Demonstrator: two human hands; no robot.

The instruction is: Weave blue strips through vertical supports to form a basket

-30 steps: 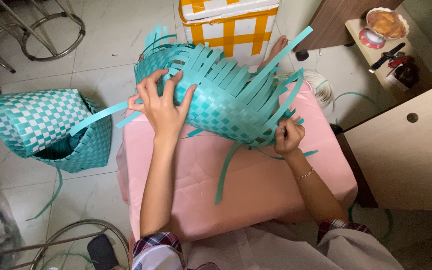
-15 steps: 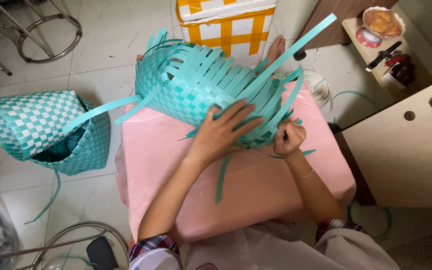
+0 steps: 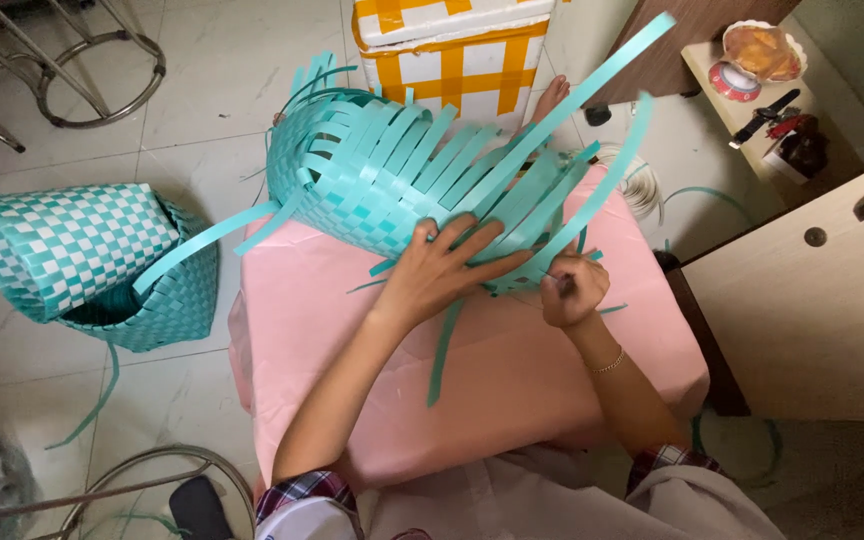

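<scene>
Pink table (image 3: 512,390) is carrying the half-woven teal basket (image 3: 392,180) on its side, long axis running ten to four o'clock. Left hand (image 3: 442,270) is pressing it, fingers spread; right hand (image 3: 572,290) is seemingly pinching a strip.

A box (image 3: 457,50) stands on the floor at the far middle: white, crossed with yellow bands in a check pattern, its lid on.
</scene>
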